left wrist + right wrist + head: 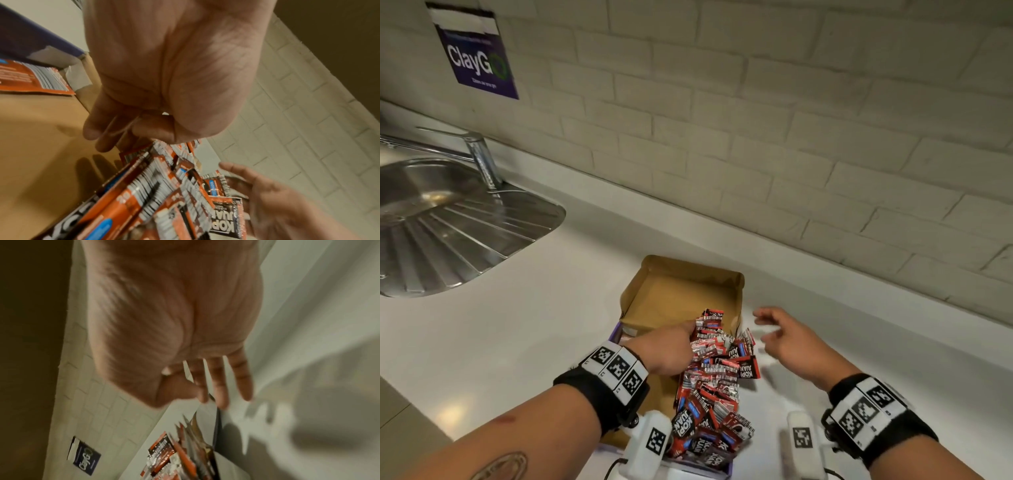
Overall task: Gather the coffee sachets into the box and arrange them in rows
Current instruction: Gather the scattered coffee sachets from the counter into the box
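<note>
A cardboard box (688,270), brown inside and purple outside, sits on the white counter. A heap of red coffee sachets (712,377) fills its right side, unsorted and overlapping, and some lean over the right wall. My left hand (688,334) reaches into the box against the heap's left edge. In the left wrist view its fingers (92,134) are bent beside the sachets (164,186), and whether they hold one is unclear. My right hand (767,329) hovers just right of the box with its fingers (240,378) spread, blurred and holding nothing.
A steel sink (431,212) with a tap (479,154) lies at the far left. A brick wall with a purple poster (476,58) runs behind the counter (517,325). An orange packet (30,78) lies in the box's left corner.
</note>
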